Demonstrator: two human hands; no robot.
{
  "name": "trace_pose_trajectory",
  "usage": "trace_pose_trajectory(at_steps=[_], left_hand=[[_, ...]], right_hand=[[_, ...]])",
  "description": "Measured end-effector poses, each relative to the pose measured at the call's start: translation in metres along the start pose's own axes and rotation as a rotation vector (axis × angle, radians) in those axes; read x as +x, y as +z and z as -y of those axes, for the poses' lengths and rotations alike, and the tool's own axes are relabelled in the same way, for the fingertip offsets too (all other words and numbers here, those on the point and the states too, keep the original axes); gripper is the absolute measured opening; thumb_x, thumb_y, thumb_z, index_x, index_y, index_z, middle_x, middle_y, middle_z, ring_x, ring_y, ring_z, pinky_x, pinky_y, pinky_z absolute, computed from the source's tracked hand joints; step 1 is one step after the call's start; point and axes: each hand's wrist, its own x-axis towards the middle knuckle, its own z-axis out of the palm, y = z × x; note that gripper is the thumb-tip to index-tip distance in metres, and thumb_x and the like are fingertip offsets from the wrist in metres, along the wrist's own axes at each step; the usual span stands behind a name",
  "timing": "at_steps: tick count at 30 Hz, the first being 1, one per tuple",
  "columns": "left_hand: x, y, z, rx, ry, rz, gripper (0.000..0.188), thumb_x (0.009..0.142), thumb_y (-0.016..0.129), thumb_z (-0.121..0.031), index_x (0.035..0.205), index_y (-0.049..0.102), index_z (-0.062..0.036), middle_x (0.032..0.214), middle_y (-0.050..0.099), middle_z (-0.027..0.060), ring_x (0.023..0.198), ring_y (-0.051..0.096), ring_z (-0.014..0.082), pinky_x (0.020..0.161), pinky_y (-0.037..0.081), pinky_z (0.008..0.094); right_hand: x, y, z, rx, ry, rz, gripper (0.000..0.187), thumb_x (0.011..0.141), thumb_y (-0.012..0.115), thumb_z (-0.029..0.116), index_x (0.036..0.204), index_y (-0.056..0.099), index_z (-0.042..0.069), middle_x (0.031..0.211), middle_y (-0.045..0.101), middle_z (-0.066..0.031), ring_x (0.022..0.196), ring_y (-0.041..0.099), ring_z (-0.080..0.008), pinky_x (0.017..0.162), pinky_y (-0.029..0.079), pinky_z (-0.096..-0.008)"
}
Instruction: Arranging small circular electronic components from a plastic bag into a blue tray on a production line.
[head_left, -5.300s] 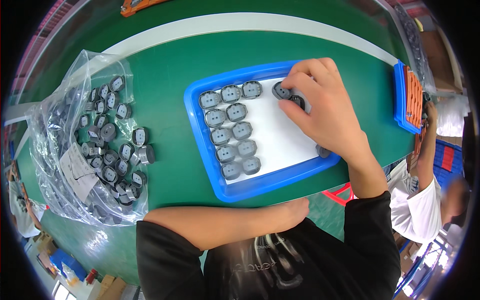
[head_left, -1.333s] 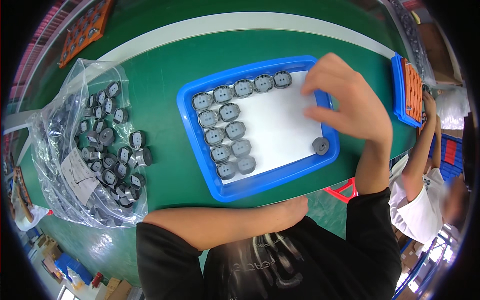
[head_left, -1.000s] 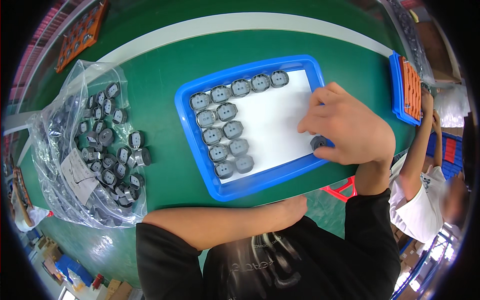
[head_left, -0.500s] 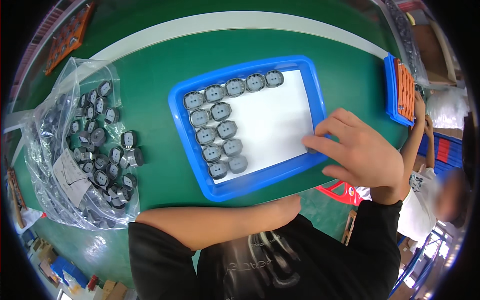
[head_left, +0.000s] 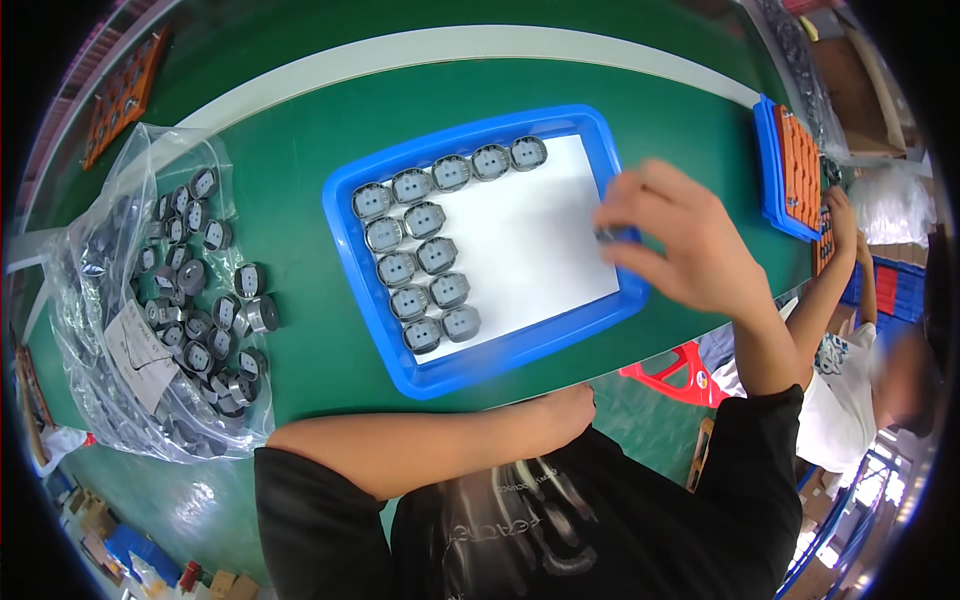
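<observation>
My right hand [head_left: 675,235] is over the right wall of a blue tray [head_left: 490,374], slightly smeared by motion. Between its thumb and fingers shows the dark edge of a small grey round plastic part [head_left: 606,235], mostly hidden by the hand. White paper [head_left: 540,240] lines the tray. Grey round parts stand on it in a row along the far side, ending at one part [head_left: 528,153], and in two columns at the left, the nearest being another [head_left: 461,323]. At the table's front edge rests my left hand [head_left: 572,408], its fingers hidden from view.
A clear plastic bag [head_left: 90,360] spills several more grey parts [head_left: 190,278] at the left. Orange trays [head_left: 797,170] sit in a blue tray [head_left: 768,150] at the right, near a co-worker's arm [head_left: 830,275]. A red plastic stool [head_left: 680,375] stands below the table edge.
My right hand has moved away from me, up along the tray's right side, with the grey part. The tray has shifted slightly left in view; the left arm stays put.
</observation>
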Motion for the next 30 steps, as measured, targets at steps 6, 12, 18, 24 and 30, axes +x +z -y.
trace_pose_trajectory(at_steps=[6, 12, 18, 24, 30], left_hand=[[-0.002, -0.004, 0.001, 0.098, 0.018, -0.006, 0.01, 0.075, 0.068, -0.016, 0.072, 0.074, -0.0104, 0.074, 0.068, 0.0025, 0.079, 0.067, 0.0207, 0.07, 0.05, 0.0388], [-0.008, -0.011, 0.003, 0.036, -0.009, -0.057, 0.015, 0.074, 0.061, -0.014, 0.071, 0.072, -0.0038, 0.074, 0.069, 0.0126, 0.077, 0.065, 0.0254, 0.075, 0.051, 0.0369], [-0.006, -0.007, 0.006, 0.031, 0.043, -0.069, 0.015, 0.074, 0.061, -0.014, 0.071, 0.072, -0.0038, 0.075, 0.069, 0.013, 0.076, 0.065, 0.0259, 0.074, 0.052, 0.0376], [-0.002, -0.017, 0.006, 0.089, 0.034, 0.065, 0.011, 0.075, 0.069, -0.017, 0.079, 0.077, -0.0102, 0.081, 0.072, 0.0039, 0.085, 0.068, 0.022, 0.074, 0.051, 0.04], [0.0, -0.005, -0.001, 0.151, 0.006, 0.04, 0.012, 0.075, 0.07, -0.017, 0.081, 0.078, -0.0109, 0.084, 0.073, 0.0033, 0.086, 0.068, 0.0211, 0.073, 0.05, 0.0395]], right_hand=[[0.026, 0.029, -0.025, -0.381, -0.107, -0.459, 0.024, 0.074, 0.082, 0.007, 0.091, 0.066, 0.004, 0.106, 0.064, -0.0097, 0.105, 0.06, -0.0314, 0.085, 0.051, -0.0396], [0.01, 0.017, -0.014, -0.344, -0.065, -0.261, 0.027, 0.077, 0.08, 0.008, 0.102, 0.073, 0.003, 0.144, 0.054, -0.0144, 0.132, 0.044, -0.0387, 0.107, 0.04, -0.0492], [0.013, 0.021, -0.016, -0.376, 0.052, -0.256, 0.033, 0.084, 0.073, 0.01, 0.117, 0.074, 0.006, 0.161, 0.036, -0.0154, 0.145, 0.032, -0.0407, 0.115, 0.034, -0.0494], [0.023, 0.026, -0.018, -0.375, 0.071, -0.278, 0.037, 0.087, 0.073, 0.012, 0.123, 0.07, 0.005, 0.162, 0.034, -0.0161, 0.148, 0.027, -0.0414, 0.116, 0.032, -0.0516], [0.027, 0.029, -0.01, -0.338, 0.095, -0.28, 0.039, 0.087, 0.074, 0.015, 0.124, 0.069, 0.003, 0.163, 0.032, -0.0164, 0.149, 0.025, -0.0421, 0.117, 0.032, -0.0513]])
